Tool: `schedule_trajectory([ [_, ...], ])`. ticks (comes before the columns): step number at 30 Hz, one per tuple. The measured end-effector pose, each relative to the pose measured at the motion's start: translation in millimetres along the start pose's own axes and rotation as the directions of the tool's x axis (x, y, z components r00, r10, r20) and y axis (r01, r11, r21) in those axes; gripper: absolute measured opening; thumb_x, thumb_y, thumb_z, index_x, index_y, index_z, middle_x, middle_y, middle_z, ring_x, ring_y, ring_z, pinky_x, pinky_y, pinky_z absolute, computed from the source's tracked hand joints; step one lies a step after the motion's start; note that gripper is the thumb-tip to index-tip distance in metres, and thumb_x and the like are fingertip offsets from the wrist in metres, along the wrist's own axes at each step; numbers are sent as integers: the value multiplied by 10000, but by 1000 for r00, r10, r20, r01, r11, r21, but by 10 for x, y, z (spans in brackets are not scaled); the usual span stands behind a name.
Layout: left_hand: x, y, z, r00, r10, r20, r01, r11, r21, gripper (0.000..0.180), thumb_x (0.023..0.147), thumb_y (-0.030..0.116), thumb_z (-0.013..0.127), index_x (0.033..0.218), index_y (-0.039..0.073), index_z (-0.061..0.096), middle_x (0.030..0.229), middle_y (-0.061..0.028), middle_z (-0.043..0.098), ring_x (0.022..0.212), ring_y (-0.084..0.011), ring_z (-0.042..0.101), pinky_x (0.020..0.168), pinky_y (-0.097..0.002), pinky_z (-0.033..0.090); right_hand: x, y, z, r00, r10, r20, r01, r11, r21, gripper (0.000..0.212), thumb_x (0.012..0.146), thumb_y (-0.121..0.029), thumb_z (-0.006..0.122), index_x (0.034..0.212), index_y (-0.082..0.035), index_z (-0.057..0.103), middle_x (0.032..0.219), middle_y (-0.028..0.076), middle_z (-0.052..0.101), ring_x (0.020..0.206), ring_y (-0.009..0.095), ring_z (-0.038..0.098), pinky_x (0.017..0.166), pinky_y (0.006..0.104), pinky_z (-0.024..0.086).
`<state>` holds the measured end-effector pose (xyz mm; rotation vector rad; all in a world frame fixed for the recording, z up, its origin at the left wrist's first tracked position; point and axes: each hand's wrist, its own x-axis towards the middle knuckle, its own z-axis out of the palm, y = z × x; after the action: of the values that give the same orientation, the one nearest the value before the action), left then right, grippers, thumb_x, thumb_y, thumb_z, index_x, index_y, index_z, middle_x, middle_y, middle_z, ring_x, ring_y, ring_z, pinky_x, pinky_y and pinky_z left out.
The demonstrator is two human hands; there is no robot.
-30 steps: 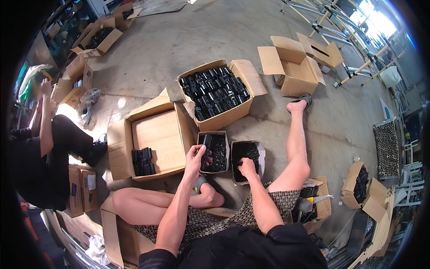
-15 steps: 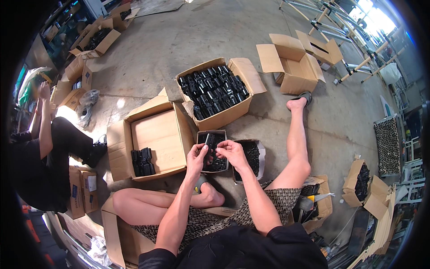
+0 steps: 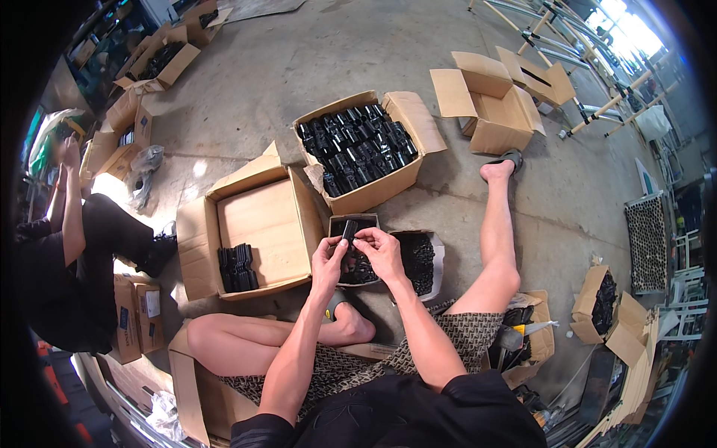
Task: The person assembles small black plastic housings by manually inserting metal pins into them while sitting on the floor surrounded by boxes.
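Right hand (image 3: 380, 254), a second earlier in the small-parts box (image 3: 438, 260) nearside of the filled carton (image 3: 381, 193), now comes up to the black plastic part (image 3: 349, 229) that the left hand (image 3: 326, 263) pinches, also nearside, bringing both hands to one piece, though whether the right fingertips pinch anything cannot be told.

Around me the grey concrete floor (image 3: 358, 56) carries a full carton (image 3: 385, 189), a wider carton (image 3: 261, 209) just to its left and, closer to me, two small boxes (image 3: 438, 263) side by side. My right shoe (image 3: 514, 158) rests on it near an open-flapped carton (image 3: 502, 140). Farther left lies a crumpled plastic bag (image 3: 146, 162).
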<state>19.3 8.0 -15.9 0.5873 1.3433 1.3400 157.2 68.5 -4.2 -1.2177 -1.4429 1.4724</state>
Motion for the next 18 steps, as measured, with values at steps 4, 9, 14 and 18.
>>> schedule_trajectory([
  [4, 13, 11, -2, 1000, 10, -16, -10, 1000, 29, 247, 991, 219, 620, 1143, 28, 583, 872, -30, 668, 696, -88, 613, 562, -219, 456, 9, 47, 35, 999, -39, -8, 39, 999, -17, 154, 884, -33, 692, 1020, 38, 683, 863, 94, 727, 793, 136, 702, 715, 279, 559],
  [9, 15, -1, -9, 996, 74, -45, -70, 994, 83, 261, 977, 213, 644, 1138, 16, 590, 833, -28, 669, 664, -53, 578, 537, -209, 431, -3, -78, 28, 982, -188, 14, 186, 961, -204, 153, 880, -43, 700, 1008, 39, 691, 915, 126, 724, 801, 169, 705, 728, 286, 566],
  [14, 29, -31, -17, 987, 145, -65, -131, 975, 182, 282, 973, 206, 644, 1157, 3, 577, 844, -34, 661, 684, -58, 562, 560, -213, 433, 22, -57, 52, 953, -303, 18, 294, 906, -303, 159, 897, -99, 686, 989, 31, 693, 866, 162, 713, 757, 242, 712, 702, 326, 561],
  [18, 16, -24, 3, 979, 187, -78, -166, 961, 220, 278, 975, 203, 642, 1164, 12, 573, 849, -29, 654, 688, -62, 568, 546, -209, 426, 18, -52, 122, 987, -158, -30, 136, 920, -369, 267, 954, -237, 636, 911, 22, 683, 757, 191, 674, 713, 315, 688, 631, 397, 526],
])
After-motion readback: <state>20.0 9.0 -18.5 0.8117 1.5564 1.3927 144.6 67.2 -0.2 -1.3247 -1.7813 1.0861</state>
